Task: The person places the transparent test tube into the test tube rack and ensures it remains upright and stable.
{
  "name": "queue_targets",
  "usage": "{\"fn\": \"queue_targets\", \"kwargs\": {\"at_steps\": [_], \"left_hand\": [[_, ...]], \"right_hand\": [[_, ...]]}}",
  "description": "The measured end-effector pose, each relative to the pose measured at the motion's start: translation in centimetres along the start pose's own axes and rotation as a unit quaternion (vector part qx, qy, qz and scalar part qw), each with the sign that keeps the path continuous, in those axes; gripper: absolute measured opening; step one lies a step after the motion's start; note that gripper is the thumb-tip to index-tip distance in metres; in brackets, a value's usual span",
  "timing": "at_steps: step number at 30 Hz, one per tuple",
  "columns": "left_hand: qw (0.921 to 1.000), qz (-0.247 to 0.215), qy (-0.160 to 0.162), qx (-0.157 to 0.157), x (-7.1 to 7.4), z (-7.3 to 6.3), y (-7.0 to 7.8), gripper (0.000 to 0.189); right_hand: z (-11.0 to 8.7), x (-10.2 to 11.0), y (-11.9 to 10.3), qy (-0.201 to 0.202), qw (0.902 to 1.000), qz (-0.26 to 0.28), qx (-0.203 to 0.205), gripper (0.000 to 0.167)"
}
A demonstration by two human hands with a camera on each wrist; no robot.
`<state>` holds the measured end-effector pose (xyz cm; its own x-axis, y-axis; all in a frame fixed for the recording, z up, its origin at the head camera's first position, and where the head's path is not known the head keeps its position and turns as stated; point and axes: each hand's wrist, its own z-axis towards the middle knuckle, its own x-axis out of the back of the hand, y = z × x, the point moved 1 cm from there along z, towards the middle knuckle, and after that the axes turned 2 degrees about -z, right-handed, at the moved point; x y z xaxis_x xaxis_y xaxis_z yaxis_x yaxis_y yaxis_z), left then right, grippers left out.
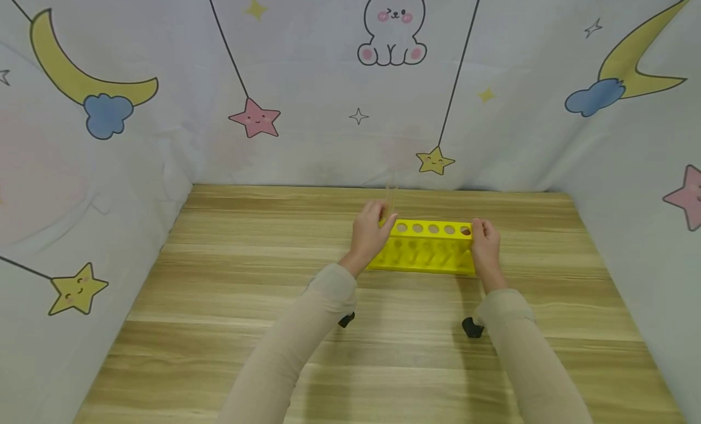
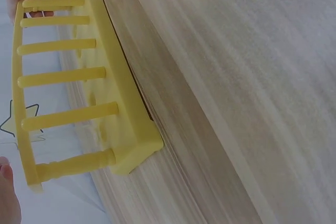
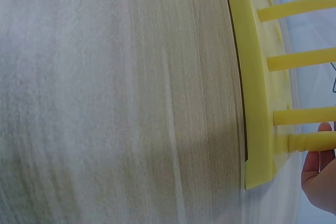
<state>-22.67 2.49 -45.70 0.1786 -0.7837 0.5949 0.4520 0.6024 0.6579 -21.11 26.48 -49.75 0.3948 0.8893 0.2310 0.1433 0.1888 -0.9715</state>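
A yellow test tube rack (image 1: 421, 267) stands on the table, with a row of round holes in its top plate and pegs beneath. At its left end, my left hand (image 1: 368, 234) pinches a clear test tube (image 1: 391, 196), faint against the backdrop, which points upward above the fingers. My right hand (image 1: 485, 246) grips the right end of the rack. In the right wrist view, fingers of the right hand (image 3: 321, 179) wrap around the end post. The left wrist view catches only part of the left hand (image 2: 8, 198) beside the rack's near end.
The wood-grain table (image 1: 405, 363) extends around the rack. A white cloth backdrop (image 1: 317, 59) printed with stars, moons and a rabbit hangs behind the table and along both sides. Small black pieces (image 1: 473, 328) show beneath the sleeves at each wrist.
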Motion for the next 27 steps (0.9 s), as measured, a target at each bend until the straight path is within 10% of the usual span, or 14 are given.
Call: {"fn": "queue_targets", "kwargs": {"at_steps": [27], "left_hand": [[0.9998,0.017,-0.007,0.001,-0.14,-0.37,-0.24,0.023]], "right_hand": [[0.08,-0.01,0.1,0.007,1.0,0.0,-0.006,0.024]]}}
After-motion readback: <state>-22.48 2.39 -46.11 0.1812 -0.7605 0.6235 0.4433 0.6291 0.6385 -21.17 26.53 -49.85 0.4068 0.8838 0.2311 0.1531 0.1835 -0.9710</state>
